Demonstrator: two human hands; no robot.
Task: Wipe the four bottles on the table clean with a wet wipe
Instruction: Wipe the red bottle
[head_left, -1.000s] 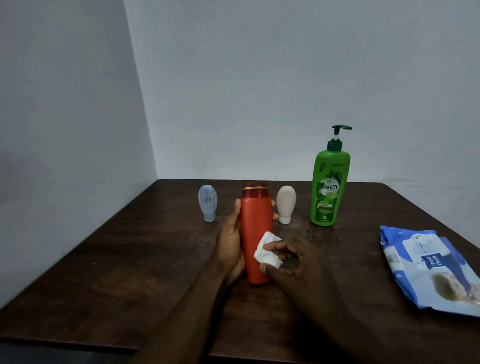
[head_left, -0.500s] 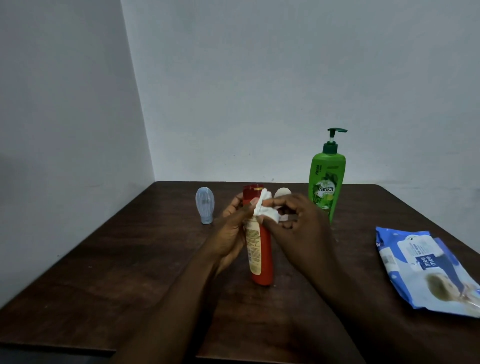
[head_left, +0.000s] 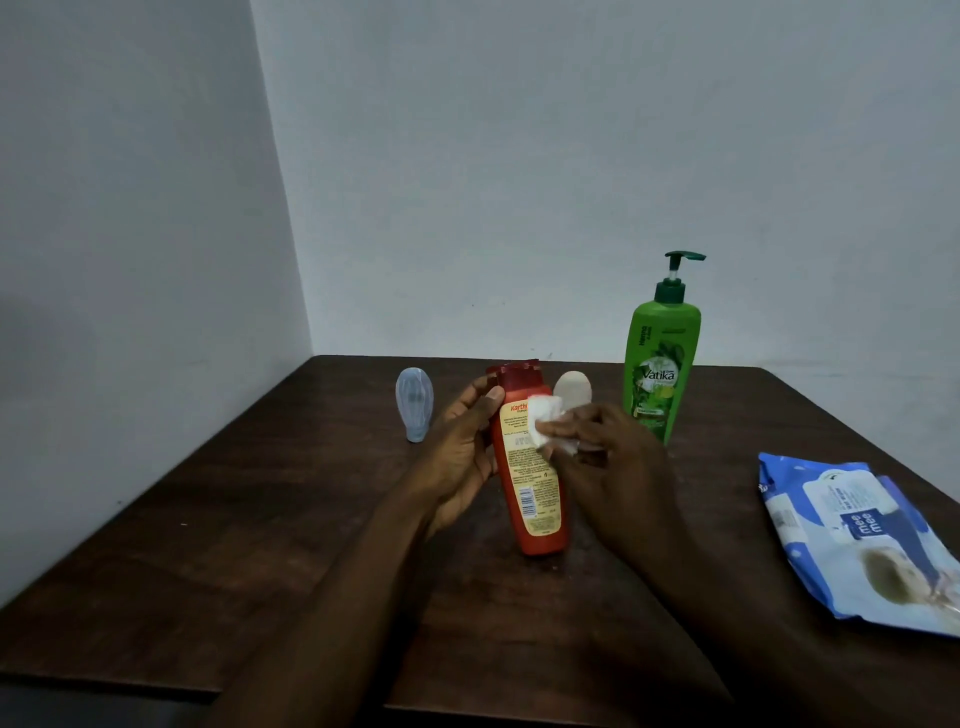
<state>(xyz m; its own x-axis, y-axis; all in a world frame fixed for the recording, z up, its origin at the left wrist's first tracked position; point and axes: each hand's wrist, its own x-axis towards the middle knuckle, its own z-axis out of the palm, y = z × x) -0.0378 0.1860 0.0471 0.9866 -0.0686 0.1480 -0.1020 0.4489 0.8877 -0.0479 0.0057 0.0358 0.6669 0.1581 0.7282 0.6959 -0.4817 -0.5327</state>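
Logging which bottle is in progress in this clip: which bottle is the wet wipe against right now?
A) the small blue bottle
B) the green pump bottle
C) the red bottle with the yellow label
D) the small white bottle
C: the right hand holds the white wet wipe against the upper part of the red bottle, which the left hand grips from the other side.

Red bottle (head_left: 532, 483): showing orange-red, wearing a cream printed label.
Wet wipe (head_left: 545, 423): showing white.
Pump bottle (head_left: 662, 364): showing green, wearing a leaf-patterned label.
Translucent bottle (head_left: 414, 402): appearing pale blue.
Rounded bottle (head_left: 572, 391): appearing cream.
Wipes pack (head_left: 857, 535): showing blue and white.
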